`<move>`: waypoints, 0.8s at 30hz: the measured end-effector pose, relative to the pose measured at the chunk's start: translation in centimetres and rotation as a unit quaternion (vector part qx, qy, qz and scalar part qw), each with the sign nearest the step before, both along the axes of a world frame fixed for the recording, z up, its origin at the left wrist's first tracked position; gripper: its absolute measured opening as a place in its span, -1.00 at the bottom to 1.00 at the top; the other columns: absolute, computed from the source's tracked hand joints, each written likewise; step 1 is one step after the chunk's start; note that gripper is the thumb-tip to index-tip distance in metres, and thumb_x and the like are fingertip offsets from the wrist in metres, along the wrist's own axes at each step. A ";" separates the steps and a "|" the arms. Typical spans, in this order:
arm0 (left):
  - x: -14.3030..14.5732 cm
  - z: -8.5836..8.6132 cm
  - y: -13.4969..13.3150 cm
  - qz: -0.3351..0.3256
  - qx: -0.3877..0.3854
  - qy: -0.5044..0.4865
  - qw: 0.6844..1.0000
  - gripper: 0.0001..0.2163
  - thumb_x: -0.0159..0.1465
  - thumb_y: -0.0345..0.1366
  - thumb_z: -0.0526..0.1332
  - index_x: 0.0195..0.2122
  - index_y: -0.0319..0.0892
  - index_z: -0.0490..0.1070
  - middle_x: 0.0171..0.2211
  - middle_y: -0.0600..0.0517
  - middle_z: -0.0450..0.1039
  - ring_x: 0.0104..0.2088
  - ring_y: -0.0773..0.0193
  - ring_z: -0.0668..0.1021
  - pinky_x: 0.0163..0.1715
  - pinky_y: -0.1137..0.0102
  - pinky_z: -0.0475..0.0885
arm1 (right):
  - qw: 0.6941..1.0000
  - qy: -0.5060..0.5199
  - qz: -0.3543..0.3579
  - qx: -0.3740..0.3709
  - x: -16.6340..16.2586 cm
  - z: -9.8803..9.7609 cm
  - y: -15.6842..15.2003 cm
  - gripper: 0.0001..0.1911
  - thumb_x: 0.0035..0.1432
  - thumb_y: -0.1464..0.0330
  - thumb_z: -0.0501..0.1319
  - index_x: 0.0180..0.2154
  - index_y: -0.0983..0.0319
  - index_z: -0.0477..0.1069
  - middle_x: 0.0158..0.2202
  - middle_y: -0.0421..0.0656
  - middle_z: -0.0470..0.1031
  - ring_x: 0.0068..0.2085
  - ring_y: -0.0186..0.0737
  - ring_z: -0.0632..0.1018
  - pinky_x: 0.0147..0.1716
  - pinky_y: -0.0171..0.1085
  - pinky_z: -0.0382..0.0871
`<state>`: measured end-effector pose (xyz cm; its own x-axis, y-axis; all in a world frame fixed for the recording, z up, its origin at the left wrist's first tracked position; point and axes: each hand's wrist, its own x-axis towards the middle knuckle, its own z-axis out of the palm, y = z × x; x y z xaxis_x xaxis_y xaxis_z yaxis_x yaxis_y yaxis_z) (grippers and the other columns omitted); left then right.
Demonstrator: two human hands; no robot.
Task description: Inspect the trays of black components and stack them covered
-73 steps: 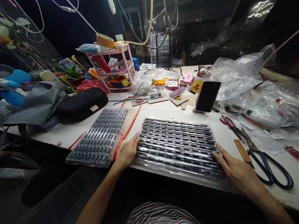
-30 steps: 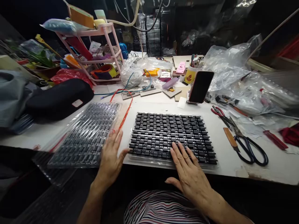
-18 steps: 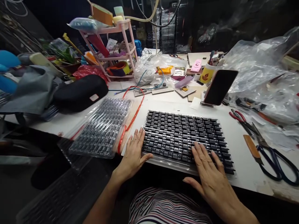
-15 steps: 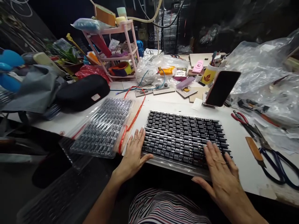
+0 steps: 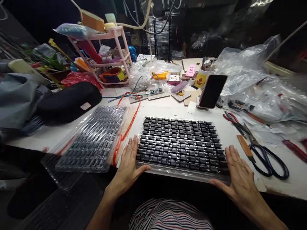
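A clear plastic tray [image 5: 168,170] filled with rows of small black chip components [image 5: 179,143] lies on the white table [image 5: 230,134] in front of me. My left hand [image 5: 128,161] rests flat against the tray's left near corner, fingers stretched out and thumb along the front edge. At the right near corner lies my right hand [image 5: 237,174], fingers spread, thumb under the front rim. A second tray of components in a clear bag [image 5: 92,142] sits to the left, overhanging the table edge.
Large scissors [image 5: 266,156] and red-handled pliers [image 5: 233,121] lie right of the tray. A phone [image 5: 212,91] leans upright behind it. A black pouch [image 5: 68,100], a pink rack [image 5: 105,54], red and blue wires [image 5: 130,108] and crumpled plastic bags [image 5: 251,76] crowd the back.
My right hand slid from the middle of the tray across the components to its right near corner. My left hand came in from the table to the tray's left corner.
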<state>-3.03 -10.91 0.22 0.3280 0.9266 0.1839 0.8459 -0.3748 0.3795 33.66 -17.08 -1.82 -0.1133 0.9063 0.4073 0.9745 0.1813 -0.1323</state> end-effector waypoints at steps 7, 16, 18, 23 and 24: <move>0.4 -0.6 0.6 -0.014 -0.004 -0.001 1.000 -0.15 0.23 0.07 0.12 0.35 -0.05 -0.43 0.37 -0.18 -0.21 0.34 -0.09 -0.09 0.21 -0.09 0.02 | 0.994 0.064 -0.002 -0.090 0.3 -0.2 0.3 0.00 0.17 -0.04 0.05 0.34 0.29 -0.48 0.36 0.12 -0.18 0.32 0.07 0.02 0.21 0.09 0.07; -0.5 -0.4 1.3 -0.007 -0.028 -0.061 0.998 -0.21 0.27 0.05 0.07 0.36 -0.08 -0.38 0.37 -0.15 -0.22 0.33 -0.02 -0.02 0.25 -0.01 -0.01 | 0.984 0.122 0.023 -0.131 1.5 2.0 0.7 -0.17 0.25 0.07 0.02 0.35 0.15 -0.42 0.36 0.02 -0.10 0.31 0.00 0.08 0.17 0.01 0.18; -0.7 -0.1 2.5 0.011 -0.025 -0.070 0.997 -0.24 0.28 0.08 0.02 0.36 -0.11 -0.34 0.36 -0.16 -0.19 0.33 -0.01 -0.01 0.26 -0.02 -0.06 | 0.986 0.146 -0.020 -0.082 2.9 2.2 1.5 -0.30 0.29 0.11 -0.02 0.34 0.17 -0.22 0.30 0.02 0.10 0.25 -0.03 0.22 0.14 -0.02 0.23; 0.2 0.6 5.6 0.021 -0.072 -0.071 0.995 -0.20 0.26 0.20 -0.10 0.35 -0.27 -0.23 0.35 -0.22 -0.17 0.34 -0.01 -0.03 0.27 0.02 -0.06 | 0.981 0.069 -0.174 0.042 7.8 0.3 3.4 -0.52 0.28 0.11 -0.07 -0.08 0.29 0.43 -0.17 0.05 0.51 -0.15 0.03 0.51 -0.17 0.02 0.37; 0.5 0.8 5.8 0.014 -0.084 -0.065 0.994 -0.19 0.25 0.21 -0.11 0.35 -0.28 -0.23 0.35 -0.21 -0.18 0.34 0.00 -0.05 0.27 0.03 -0.06 | 0.978 0.039 -0.200 0.035 8.7 -0.2 3.6 -0.50 0.27 0.10 -0.08 -0.14 0.29 0.46 -0.21 0.04 0.51 -0.19 0.05 0.51 -0.21 0.02 0.37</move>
